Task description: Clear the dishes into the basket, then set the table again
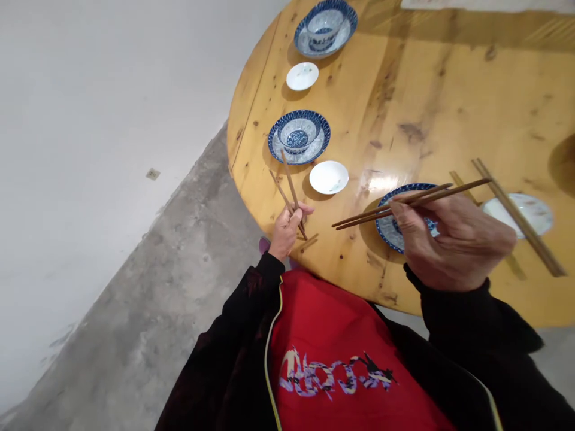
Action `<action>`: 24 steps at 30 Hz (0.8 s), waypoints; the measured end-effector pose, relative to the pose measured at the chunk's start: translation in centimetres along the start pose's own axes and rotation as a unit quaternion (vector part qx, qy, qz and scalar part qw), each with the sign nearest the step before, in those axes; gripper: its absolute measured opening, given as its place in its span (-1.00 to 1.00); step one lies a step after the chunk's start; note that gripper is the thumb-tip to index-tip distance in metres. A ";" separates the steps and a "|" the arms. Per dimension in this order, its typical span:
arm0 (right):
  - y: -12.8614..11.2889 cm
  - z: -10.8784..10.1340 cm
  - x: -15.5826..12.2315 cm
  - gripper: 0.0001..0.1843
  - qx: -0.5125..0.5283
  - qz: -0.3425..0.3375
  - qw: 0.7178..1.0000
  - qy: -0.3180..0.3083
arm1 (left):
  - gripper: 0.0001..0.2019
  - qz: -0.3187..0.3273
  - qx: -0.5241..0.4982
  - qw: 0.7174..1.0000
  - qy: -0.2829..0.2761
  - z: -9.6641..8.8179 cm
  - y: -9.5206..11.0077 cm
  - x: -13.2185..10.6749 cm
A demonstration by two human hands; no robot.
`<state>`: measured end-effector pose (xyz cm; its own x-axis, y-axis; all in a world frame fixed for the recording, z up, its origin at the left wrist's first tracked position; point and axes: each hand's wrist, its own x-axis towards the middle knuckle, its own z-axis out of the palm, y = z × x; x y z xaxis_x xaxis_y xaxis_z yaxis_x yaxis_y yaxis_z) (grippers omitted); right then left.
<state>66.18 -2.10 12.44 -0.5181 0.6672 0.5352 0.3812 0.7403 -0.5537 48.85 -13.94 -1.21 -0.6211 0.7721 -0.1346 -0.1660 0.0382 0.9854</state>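
Observation:
My left hand (290, 226) is closed on a pair of brown chopsticks (287, 182) at the near left table edge. Their tips point away, close to a blue-and-white bowl (298, 135) standing on a matching plate (275, 148). My right hand (453, 239) grips another pair of chopsticks (368, 216), tips pointing left. It is above a blue-rimmed plate (390, 239), hiding much of it. Further chopsticks (523, 224) cross over a white saucer (541, 211) beyond the right hand; whether they touch it I cannot tell. A white saucer (329, 178) sits between my hands.
The rounded wooden table (426, 102) carries another blue-and-white bowl (324, 27) on a plate (302, 42) at the far left, with a small white saucer (302, 76) nearer. A dark round shape (565, 164) shows at the right edge. A white wall (112, 90) stands left.

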 end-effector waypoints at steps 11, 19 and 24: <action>0.8 3.2 -2.0 -0.78 0.054 0.018 0.997 -0.054 | -0.73 0.044 0.066 0.996 -0.033 -0.4 0.4 -0.7; 2.0 3.7 -3.0 -0.83 0.060 0.038 0.996 -0.055 | -0.70 0.024 0.100 0.991 -0.083 0.8 0.3 -2.3; 2.7 4.3 -3.2 -0.85 0.064 0.042 0.996 -0.050 | -0.69 0.023 0.108 0.989 -0.100 1.0 -0.4 -2.5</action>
<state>65.58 -2.59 6.42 -0.5643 0.7096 0.4219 0.3287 0.6619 -0.6736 51.25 -15.25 -1.13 -0.4564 0.8855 -0.0877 0.0389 0.1184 0.9922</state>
